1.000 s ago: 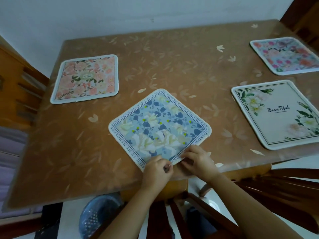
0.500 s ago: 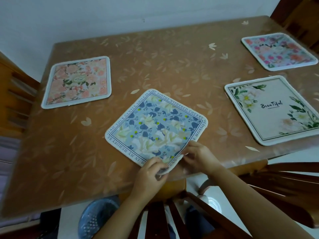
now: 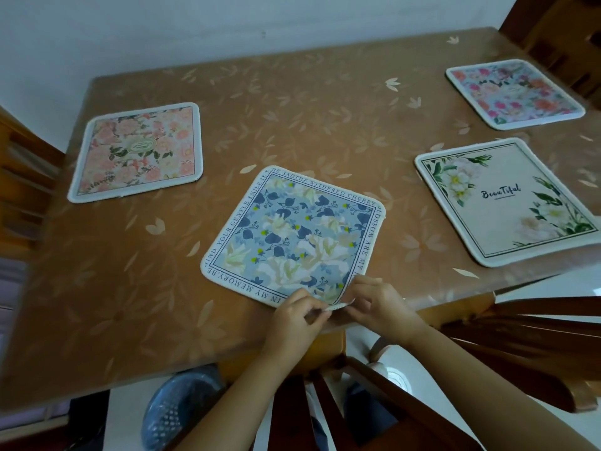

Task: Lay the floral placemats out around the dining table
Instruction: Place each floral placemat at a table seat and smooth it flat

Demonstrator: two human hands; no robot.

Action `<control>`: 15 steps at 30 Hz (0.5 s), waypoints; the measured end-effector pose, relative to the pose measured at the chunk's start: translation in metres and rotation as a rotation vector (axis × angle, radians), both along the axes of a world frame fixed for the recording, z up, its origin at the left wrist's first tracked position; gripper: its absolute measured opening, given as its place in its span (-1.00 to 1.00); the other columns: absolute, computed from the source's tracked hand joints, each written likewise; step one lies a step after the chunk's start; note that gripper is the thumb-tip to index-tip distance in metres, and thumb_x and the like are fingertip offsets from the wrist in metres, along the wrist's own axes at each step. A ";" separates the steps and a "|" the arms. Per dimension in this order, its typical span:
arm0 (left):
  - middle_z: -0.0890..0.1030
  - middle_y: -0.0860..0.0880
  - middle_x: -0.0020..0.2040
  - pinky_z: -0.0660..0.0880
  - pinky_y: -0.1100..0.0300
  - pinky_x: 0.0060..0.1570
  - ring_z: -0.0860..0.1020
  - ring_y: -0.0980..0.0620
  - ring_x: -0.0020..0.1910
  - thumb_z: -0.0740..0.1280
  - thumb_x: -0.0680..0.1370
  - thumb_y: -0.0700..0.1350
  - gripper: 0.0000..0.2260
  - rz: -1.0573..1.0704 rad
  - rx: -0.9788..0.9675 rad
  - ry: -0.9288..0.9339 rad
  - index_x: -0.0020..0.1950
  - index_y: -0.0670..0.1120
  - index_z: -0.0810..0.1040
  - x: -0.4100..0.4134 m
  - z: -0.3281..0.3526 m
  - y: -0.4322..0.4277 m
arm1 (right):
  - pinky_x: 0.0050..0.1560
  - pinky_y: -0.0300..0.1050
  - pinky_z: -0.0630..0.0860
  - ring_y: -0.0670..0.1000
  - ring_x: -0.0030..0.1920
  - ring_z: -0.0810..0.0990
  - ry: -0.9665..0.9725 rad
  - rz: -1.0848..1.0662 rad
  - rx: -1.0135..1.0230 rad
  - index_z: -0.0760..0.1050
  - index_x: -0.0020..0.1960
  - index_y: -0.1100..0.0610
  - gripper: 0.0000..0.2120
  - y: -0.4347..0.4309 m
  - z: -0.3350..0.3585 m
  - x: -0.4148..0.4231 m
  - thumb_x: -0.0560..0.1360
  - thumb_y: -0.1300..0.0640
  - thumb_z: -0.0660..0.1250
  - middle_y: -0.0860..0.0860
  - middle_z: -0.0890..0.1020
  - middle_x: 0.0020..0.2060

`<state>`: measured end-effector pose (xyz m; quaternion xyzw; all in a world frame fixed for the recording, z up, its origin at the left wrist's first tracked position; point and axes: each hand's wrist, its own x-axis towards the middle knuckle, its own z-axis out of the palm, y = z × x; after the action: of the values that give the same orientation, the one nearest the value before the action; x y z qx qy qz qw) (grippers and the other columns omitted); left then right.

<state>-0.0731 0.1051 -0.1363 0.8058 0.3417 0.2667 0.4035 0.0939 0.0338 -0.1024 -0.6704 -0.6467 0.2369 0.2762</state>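
Note:
A blue floral placemat [image 3: 292,236] lies turned like a diamond on the brown dining table [image 3: 292,102], its near corner at the table's front edge. My left hand [image 3: 297,315] and my right hand [image 3: 379,304] both pinch that near corner, which is lifted and curled a little. A pink floral placemat [image 3: 138,151] lies flat at the left. A white placemat [image 3: 507,203] with green leaves and the word "Beautiful" lies at the right, and a pink-and-red floral placemat [image 3: 515,94] lies at the far right.
A dark wooden chair [image 3: 487,346] stands under the table's front edge at the right. A blue plastic basket [image 3: 175,415] sits on the floor below. Another wooden chair [image 3: 22,177] stands at the left, one more at the top right. A white wall runs behind the table.
The blue placemat has been turned slightly on the table and its near corner has been lifted and curled between both hands. The other mats lie as before.

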 end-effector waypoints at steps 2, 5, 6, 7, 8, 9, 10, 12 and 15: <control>0.57 -0.11 -0.21 0.55 0.19 -0.17 0.56 0.07 -0.21 0.44 0.38 -0.30 -0.93 -0.059 0.026 0.018 -0.17 -0.22 0.60 0.001 -0.003 -0.001 | -0.05 -0.07 0.56 0.09 -0.10 0.61 -0.035 -0.011 -0.048 0.60 -0.12 0.30 -0.92 -0.005 0.001 0.006 0.39 0.34 0.38 0.17 0.63 -0.12; 0.59 -0.10 -0.18 0.51 0.23 -0.13 0.53 0.12 -0.16 0.42 0.37 -0.37 -0.89 -0.098 0.121 0.051 -0.16 -0.21 0.60 -0.002 -0.009 0.003 | -0.08 -0.26 0.49 0.13 -0.08 0.61 -0.031 -0.141 -0.059 0.58 -0.17 0.33 -0.91 -0.012 0.000 0.019 0.34 0.43 0.37 0.20 0.63 -0.13; 0.59 -0.10 -0.16 0.50 0.26 -0.11 0.52 0.12 -0.14 0.42 0.36 -0.38 -0.87 -0.091 0.146 0.066 -0.16 -0.21 0.59 -0.004 -0.012 0.006 | -0.10 -0.30 0.45 0.14 -0.09 0.60 -0.021 -0.205 -0.060 0.58 -0.18 0.33 -0.90 -0.015 -0.001 0.023 0.33 0.44 0.38 0.21 0.63 -0.14; 0.58 -0.10 -0.14 0.49 0.26 -0.09 0.52 0.10 -0.12 0.43 0.36 -0.36 -0.87 -0.078 0.161 0.088 -0.14 -0.21 0.60 -0.006 -0.015 0.009 | -0.11 -0.32 0.44 0.13 -0.10 0.60 -0.009 -0.264 -0.063 0.59 -0.18 0.33 -0.91 -0.017 -0.002 0.028 0.33 0.44 0.38 0.20 0.63 -0.15; 0.58 -0.10 -0.11 0.49 0.24 -0.07 0.53 0.07 -0.09 0.45 0.35 -0.33 -0.86 -0.061 0.165 0.112 -0.12 -0.21 0.60 -0.007 -0.018 0.013 | -0.10 -0.31 0.44 0.12 -0.10 0.60 0.000 -0.305 -0.067 0.59 -0.17 0.32 -0.91 -0.019 -0.002 0.032 0.34 0.42 0.39 0.20 0.63 -0.15; 0.58 -0.11 -0.09 0.49 0.20 -0.05 0.53 0.03 -0.07 0.47 0.35 -0.31 -0.85 -0.045 0.158 0.136 -0.11 -0.21 0.60 -0.008 -0.020 0.016 | -0.10 -0.29 0.45 0.10 -0.11 0.59 0.005 -0.328 -0.069 0.60 -0.17 0.30 -0.92 -0.021 -0.003 0.034 0.35 0.40 0.39 0.19 0.63 -0.16; 0.57 -0.11 -0.08 0.48 0.17 -0.03 0.53 0.01 -0.05 0.48 0.34 -0.29 -0.83 -0.038 0.148 0.154 -0.10 -0.22 0.60 -0.009 -0.021 0.019 | -0.09 -0.25 0.47 0.09 -0.12 0.59 0.007 -0.339 -0.068 0.61 -0.17 0.28 -0.92 -0.021 -0.003 0.037 0.35 0.38 0.40 0.18 0.63 -0.17; 0.57 -0.10 -0.08 0.48 0.18 -0.01 0.52 0.05 -0.03 0.49 0.33 -0.29 -0.82 -0.049 0.157 0.171 -0.10 -0.21 0.61 -0.010 -0.021 0.023 | -0.09 -0.19 0.48 0.08 -0.14 0.58 0.016 -0.346 -0.069 0.61 -0.16 0.27 -0.92 -0.020 -0.002 0.039 0.36 0.37 0.40 0.17 0.63 -0.18; 0.58 -0.08 -0.14 0.49 0.17 -0.09 0.52 0.10 -0.11 0.46 0.34 -0.34 -0.85 -0.072 0.156 0.151 -0.12 -0.21 0.62 -0.011 -0.020 0.026 | -0.11 -0.24 0.46 0.09 -0.12 0.57 -0.005 -0.308 -0.063 0.59 -0.17 0.27 -0.91 -0.018 -0.002 0.038 0.35 0.39 0.39 0.16 0.61 -0.17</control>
<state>-0.0845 0.1315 -0.1559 0.8644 0.3202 0.2162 0.3217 0.1319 0.0157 -0.1040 -0.7706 -0.5291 0.2100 0.2864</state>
